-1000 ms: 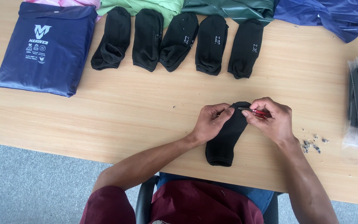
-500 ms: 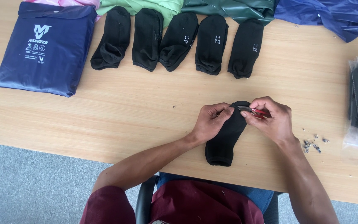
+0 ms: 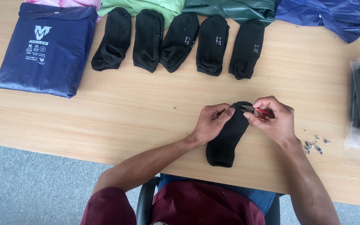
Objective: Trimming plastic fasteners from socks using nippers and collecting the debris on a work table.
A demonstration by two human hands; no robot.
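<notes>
Head view shows the left hand (image 3: 210,123) pinching the top edge of a black sock (image 3: 228,135) that lies flat on the table (image 3: 146,112). Right hand (image 3: 271,121) is closed around small red snips (image 3: 257,111), blades at the sock's edge. Five more socks (image 3: 180,41) lie in a row behind.

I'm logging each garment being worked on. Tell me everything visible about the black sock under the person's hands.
The black sock is a short, plain knit ankle sock lying flat on the wooden table, slanted, its lower end toward the near table edge. The left hand pinches its upper end; the right hand holds small red-handled snips against that end. Nothing else touches it.
</notes>
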